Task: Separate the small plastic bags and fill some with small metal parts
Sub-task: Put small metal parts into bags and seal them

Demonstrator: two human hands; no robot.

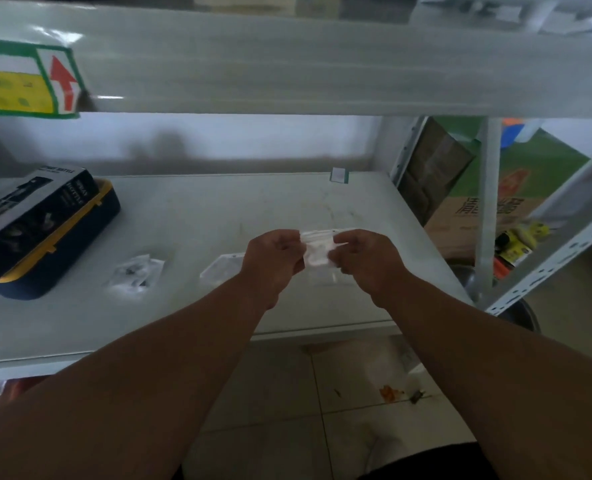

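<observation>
I hold a small clear plastic bag [317, 249] above the white shelf [190, 306], near its right end. My left hand [273, 259] pinches the bag's left edge and my right hand [367, 259] pinches its right edge, fingers curled on it. Another empty clear bag [218, 270] lies flat on the shelf just left of my left hand. Further left lies a pile of clear bags [135, 273] with small dark metal parts inside. The image is blurred, so I cannot tell what the held bag contains.
A dark blue and yellow case [76, 237] with a black box [27, 216] on it stands at the shelf's left. An upper shelf beam [287, 74] runs overhead. A small white tag [339, 175] sits at the back. Cardboard boxes [478, 209] and shelf uprights [488, 216] stand to the right.
</observation>
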